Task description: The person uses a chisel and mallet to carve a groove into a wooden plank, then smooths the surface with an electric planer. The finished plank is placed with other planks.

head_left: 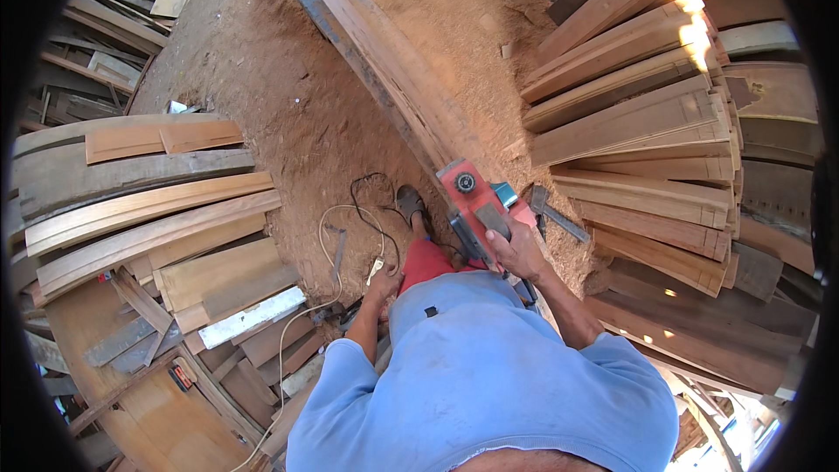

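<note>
My right hand is wrapped round the rear handle of a red electric planer with a black knob and a teal part on its side. The planer sits at the near end of a long wooden board, which runs away toward the upper left. Low beside my red shorts, my left hand is closed at a white cord connector, its fingers partly hidden. A pale cord and a black cord loop near this connector.
Stacked planks line the right side, with more boards and offcuts on the left. A dark metal clamp-like tool lies right of the planer. The pale cord trails over the left boards. Sawdust covers the ground.
</note>
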Demonstrator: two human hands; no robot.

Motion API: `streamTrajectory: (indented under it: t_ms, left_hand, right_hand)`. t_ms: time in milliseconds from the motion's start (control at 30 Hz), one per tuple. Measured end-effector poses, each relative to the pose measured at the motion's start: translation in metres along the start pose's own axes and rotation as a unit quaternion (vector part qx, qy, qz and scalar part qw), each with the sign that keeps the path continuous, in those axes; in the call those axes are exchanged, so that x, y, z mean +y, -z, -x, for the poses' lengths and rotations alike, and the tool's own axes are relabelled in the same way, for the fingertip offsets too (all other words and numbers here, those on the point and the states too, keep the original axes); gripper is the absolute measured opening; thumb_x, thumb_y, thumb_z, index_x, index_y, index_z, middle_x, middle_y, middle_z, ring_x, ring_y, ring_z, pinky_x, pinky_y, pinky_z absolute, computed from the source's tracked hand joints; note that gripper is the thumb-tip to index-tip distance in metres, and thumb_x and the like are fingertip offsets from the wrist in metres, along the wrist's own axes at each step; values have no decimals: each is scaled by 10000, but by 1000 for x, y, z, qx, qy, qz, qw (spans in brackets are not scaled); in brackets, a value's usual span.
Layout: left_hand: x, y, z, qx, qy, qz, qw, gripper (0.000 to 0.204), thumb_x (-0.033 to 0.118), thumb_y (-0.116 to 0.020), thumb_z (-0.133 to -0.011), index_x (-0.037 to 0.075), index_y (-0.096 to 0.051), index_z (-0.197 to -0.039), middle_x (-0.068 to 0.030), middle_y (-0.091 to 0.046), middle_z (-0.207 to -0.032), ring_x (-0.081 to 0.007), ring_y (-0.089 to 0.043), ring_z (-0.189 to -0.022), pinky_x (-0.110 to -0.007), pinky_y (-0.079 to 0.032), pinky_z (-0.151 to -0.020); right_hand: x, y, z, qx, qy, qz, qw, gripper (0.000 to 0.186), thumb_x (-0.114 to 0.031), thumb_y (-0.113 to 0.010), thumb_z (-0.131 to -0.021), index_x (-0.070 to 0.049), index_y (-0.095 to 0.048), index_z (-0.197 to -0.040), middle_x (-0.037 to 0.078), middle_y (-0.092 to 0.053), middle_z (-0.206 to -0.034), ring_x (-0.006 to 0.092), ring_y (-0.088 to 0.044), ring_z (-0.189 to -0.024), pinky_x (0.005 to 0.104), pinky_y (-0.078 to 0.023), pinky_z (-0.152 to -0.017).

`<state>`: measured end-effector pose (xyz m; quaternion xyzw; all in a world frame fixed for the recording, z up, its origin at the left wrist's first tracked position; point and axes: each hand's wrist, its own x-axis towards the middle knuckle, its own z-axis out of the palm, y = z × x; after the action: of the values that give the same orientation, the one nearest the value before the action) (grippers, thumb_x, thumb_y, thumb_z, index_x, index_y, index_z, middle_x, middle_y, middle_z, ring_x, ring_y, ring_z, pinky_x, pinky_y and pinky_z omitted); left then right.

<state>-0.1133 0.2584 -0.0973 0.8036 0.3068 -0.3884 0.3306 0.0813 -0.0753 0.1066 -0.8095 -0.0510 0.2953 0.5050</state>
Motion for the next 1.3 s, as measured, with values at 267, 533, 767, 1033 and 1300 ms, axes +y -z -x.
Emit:
streamTrajectory:
  t_ms: [267,533,767,1033,1300]
  left_hand:
    - [19,-4,-1,-28,18,82,996,654,430,-665,-928,-2,-579,-1410,-256,-663,-1307,-347,-646,-1223,-396,-487,-1057]
    - [38,-12,-35,-30,-35,95,994,631,410,-664,-930,22,-574,-1420,-246,-628,-1375,-371,-603,-1286,-424,-467,-1092]
    - [67,-3,-39,-7,-83,99,992,622,406,-677,-931,25,-579,-1412,-242,-623,-1380,-368,-591,-1300,-431,-462,-1094]
    - [135,16,-15,18,-275,53,960,647,334,-753,-884,11,-566,-1413,-262,-628,-1345,-376,-599,-1272,-442,-457,-1093]
    - [175,3,-31,-96,-356,55,928,775,368,-736,-836,-8,-490,-1468,-287,-542,-1444,-407,-504,-1366,-449,-385,-1164]
  right_hand:
    - [-18,-15,-49,43,58,8,997,733,-611,-566,-940,105,-598,-1093,329,-663,-861,480,-691,-889,498,-526,-775]
    - [-40,-24,-92,54,76,29,995,734,-625,-557,-936,101,-616,-1027,313,-657,-825,466,-691,-868,501,-519,-777]
    - [-68,-36,-129,73,85,39,993,635,-562,-548,-966,66,-640,-995,264,-635,-767,395,-662,-769,473,-501,-729]
    - [-100,-36,-167,63,76,43,994,712,-603,-540,-946,97,-649,-1025,311,-678,-831,465,-697,-874,504,-519,-779]
    - [-117,-41,-201,81,62,22,995,727,-605,-555,-935,99,-654,-1088,317,-698,-892,455,-706,-916,492,-525,-816]
